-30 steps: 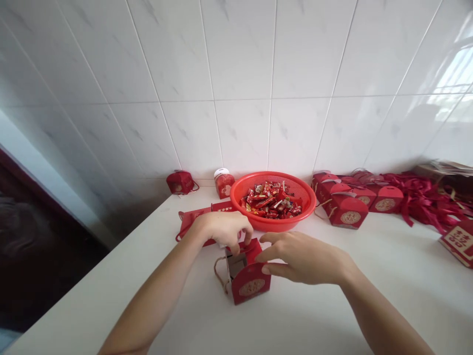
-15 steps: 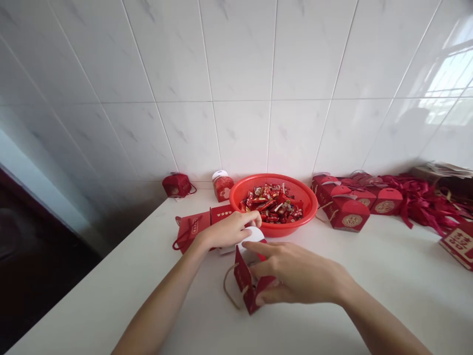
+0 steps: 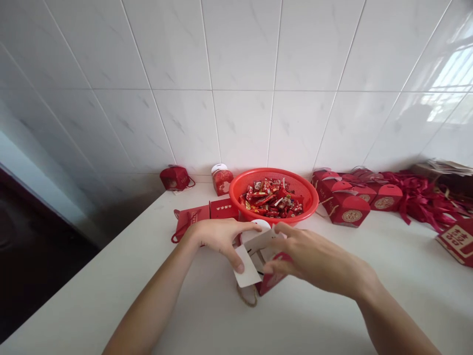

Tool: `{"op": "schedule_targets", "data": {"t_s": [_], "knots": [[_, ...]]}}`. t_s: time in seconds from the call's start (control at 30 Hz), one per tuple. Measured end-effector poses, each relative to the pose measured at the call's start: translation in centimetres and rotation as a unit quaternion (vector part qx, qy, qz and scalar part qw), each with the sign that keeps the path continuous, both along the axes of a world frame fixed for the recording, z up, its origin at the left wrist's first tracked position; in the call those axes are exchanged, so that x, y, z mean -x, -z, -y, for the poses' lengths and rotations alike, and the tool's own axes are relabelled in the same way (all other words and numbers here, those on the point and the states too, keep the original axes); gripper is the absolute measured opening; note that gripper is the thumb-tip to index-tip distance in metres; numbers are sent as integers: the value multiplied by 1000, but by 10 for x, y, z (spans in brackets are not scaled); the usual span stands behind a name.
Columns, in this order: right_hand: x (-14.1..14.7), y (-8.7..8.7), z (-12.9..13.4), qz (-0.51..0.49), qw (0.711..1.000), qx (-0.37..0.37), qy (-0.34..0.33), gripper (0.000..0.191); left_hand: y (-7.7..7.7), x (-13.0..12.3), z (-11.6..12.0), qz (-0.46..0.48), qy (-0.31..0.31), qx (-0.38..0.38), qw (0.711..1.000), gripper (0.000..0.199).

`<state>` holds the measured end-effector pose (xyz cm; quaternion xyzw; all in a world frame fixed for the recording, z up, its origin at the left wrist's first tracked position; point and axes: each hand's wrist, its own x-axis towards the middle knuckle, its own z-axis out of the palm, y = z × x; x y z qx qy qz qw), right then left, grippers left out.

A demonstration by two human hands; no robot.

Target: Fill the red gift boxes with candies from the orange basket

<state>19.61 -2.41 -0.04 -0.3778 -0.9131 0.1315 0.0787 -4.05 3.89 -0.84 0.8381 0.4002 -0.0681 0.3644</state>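
A small red gift box stands with its top spread on the white table, in front of the basket. White inner faces of its flaps show, and a twine handle hangs at the near side. My left hand holds the left side, thumb on the near white flap and fingers reaching over the far side. On the right, my right hand has its fingers curled onto the box's edge. What lies deep inside is hard to make out. Behind it, a red plastic basket holds many red-wrapped candies.
Left of the basket lie red paper packages; a floral box and a dark red box stand by the wall. Several closed red boxes, red ribbons and a box with a gold label are at right.
The gift box has turned and its flaps are spread wider, showing the inside. My left hand has moved from the far flap onto the left flap; my right hand has shifted slightly up and right.
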Motion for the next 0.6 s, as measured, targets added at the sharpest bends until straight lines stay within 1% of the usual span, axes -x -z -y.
{"op": "schedule_targets", "data": {"t_s": [0.07,0.13,0.2,0.33,0.43,0.5,0.6], "knots": [[-2,1,-1,58,996,-24,60,38,0,-1,0,-9,-8,14,1000,97],[-4,4,-3,121,985,-29,118,38,1,-1,0,-33,-25,15,999,89],[-5,5,-5,158,977,-19,142,38,1,-1,0,-55,-39,15,998,83],[-10,3,-7,160,979,24,124,48,5,1,-4,-53,-37,44,997,77],[-16,2,-15,151,980,88,94,41,13,2,-10,-63,-41,50,996,76],[-19,6,-22,159,977,121,73,41,20,1,-15,-75,-46,41,995,74],[-18,16,-30,173,972,143,66,42,26,-2,-19,-74,-47,27,996,73]]}}
